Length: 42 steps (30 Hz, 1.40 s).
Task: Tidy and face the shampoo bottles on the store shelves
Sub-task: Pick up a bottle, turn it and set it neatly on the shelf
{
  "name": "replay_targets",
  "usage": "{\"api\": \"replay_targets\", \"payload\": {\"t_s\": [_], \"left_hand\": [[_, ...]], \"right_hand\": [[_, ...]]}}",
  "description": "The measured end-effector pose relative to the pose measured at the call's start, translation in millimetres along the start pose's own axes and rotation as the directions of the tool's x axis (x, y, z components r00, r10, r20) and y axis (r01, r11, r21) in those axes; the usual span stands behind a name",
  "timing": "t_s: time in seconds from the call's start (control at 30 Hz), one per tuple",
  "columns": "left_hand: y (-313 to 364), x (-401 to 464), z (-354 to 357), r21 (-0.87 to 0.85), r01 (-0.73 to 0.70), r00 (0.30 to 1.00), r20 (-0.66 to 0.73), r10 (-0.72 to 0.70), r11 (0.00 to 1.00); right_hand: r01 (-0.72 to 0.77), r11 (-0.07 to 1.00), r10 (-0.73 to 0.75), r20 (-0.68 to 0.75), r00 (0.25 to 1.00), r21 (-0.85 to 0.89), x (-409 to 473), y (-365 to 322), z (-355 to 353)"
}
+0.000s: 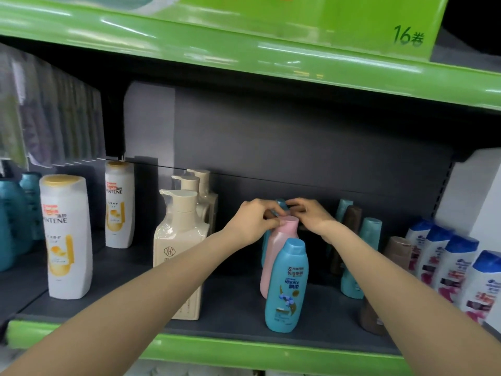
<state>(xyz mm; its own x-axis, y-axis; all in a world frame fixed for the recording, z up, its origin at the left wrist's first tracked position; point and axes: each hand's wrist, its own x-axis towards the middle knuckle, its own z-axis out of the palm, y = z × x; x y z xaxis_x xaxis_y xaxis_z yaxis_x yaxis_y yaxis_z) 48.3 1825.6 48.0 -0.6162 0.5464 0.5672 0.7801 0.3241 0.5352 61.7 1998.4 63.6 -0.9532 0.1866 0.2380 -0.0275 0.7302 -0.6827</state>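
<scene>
A teal bottle (280,204) at the back of the dark shelf (233,308) is gripped by the left hand (253,219) and right hand (311,215), behind an upright pink bottle (276,253).

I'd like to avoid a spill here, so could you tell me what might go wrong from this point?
Both hands, left hand and right hand, reach over the pink bottle to a teal bottle behind it. Pulling that forward could tip the pink bottle onto the blue Rejoice bottle, which stands near the shelf edge and might fall off.
</scene>
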Motion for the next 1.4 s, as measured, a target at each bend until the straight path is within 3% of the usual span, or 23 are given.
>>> {"api": "replay_targets", "payload": {"t_s": [0.23,0.5,0.63,0.83,1.13,1.23,1.4], "left_hand": [[0,2,3,0.008,0.014,1.000,0.015,-0.014,1.000],[9,0,-1,0.023,0.054,0.998,0.030,-0.054,0.998],[16,-3,1,0.038,0.059,0.998,-0.007,-0.058,0.998],[40,-10,4,-0.049,0.066,0.994,-0.080,-0.069,0.997],[63,-26,13,0.082,0.085,0.982,-0.176,-0.070,0.993],[75,-33,11,-0.010,0.046,0.987,-0.155,-0.047,0.999],[101,-55,2,-0.115,-0.086,0.996,-0.007,0.086,0.990]], "right_hand": [[-0.044,0.993,0.041,0.027,0.999,0.111,9,11,6],[-0.022,0.998,0.035,-0.265,0.964,0.053,-11,16,-5],[0.009,1.000,-0.011,-0.334,0.943,-0.010,-36,1,-30],[0.036,0.995,-0.068,-0.375,0.924,-0.090,-94,-18,-61],[0.000,0.997,-0.028,-0.390,0.921,-0.073,-160,-32,-70],[0.019,1.000,-0.026,-0.377,0.926,-0.022,-170,-34,-65],[0.027,0.988,0.039,-0.404,0.914,0.155,-180,-39,-60]]}}
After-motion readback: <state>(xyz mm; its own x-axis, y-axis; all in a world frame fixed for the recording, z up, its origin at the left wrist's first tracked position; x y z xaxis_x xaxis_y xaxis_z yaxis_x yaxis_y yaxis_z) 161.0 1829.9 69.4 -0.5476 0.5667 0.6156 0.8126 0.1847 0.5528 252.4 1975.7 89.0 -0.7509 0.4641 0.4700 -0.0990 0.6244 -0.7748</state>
